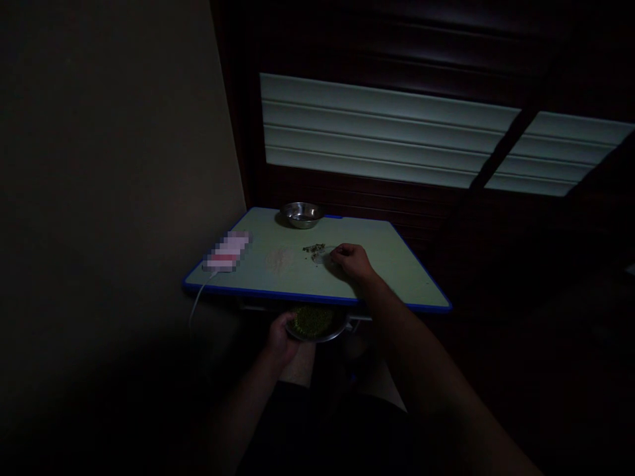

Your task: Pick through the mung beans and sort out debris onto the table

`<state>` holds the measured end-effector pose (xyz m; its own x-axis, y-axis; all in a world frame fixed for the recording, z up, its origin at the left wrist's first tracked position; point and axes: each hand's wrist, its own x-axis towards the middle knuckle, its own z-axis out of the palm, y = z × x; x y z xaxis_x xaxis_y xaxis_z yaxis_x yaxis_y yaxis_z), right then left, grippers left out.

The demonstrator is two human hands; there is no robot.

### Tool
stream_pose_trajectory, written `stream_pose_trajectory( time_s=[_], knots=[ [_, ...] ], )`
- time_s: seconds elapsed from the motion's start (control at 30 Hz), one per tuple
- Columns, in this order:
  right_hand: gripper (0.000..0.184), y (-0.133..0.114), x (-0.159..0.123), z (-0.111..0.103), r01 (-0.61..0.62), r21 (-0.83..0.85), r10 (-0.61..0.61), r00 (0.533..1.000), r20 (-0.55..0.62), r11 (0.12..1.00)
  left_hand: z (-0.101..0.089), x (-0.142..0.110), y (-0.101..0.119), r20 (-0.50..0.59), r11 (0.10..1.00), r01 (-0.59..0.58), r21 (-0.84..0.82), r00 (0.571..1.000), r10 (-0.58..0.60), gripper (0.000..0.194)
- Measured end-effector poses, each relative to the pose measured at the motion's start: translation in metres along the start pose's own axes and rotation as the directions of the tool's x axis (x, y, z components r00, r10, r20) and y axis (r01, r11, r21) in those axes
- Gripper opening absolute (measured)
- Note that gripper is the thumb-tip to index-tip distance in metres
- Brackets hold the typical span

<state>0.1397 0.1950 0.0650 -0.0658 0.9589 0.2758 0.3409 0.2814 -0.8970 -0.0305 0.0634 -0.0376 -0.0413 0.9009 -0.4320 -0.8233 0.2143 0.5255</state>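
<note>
My left hand [282, 338] grips the left rim of a metal bowl [325, 338], which sits just below the table's front edge, over my lap. Small green beans or grains [313, 321] fill much of it; their exact kind is hard to make out in the dim light. Above the tabletop, my right hand [351, 261] is closed with its fingertips pinched together, and whatever may be between them is too small to see. Just left of those fingers lies a small pile of dark bits [314, 250] on the table.
A light green table [357, 231] with a blue edge stands against dark wooden louvred doors [367, 139]. At its back is a shiny metal bowl [302, 216]. To the left lies a blurred pinkish phone-like object [228, 252] with a white cable [197, 301]. A wall [149, 132] rises at left.
</note>
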Motion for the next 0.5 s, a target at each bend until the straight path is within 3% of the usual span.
stream_pose_trajectory(
  time_s=[0.3,0.5],
  knots=[
    [0.019,0.0017,0.0013,-0.0016,0.029,-0.095,-0.033,0.998,-0.045,0.995,0.0028,-0.0043,0.0031,-0.005,1.0,-0.003,-0.015,1.0,0.003,0.019],
    [0.02,0.0039,0.0019,0.0,0.107,-0.056,-0.106,0.994,0.013,0.993,0.0041,-0.0067,0.0042,-0.021,1.0,0.002,-0.008,1.0,-0.002,0.018]
  ],
)
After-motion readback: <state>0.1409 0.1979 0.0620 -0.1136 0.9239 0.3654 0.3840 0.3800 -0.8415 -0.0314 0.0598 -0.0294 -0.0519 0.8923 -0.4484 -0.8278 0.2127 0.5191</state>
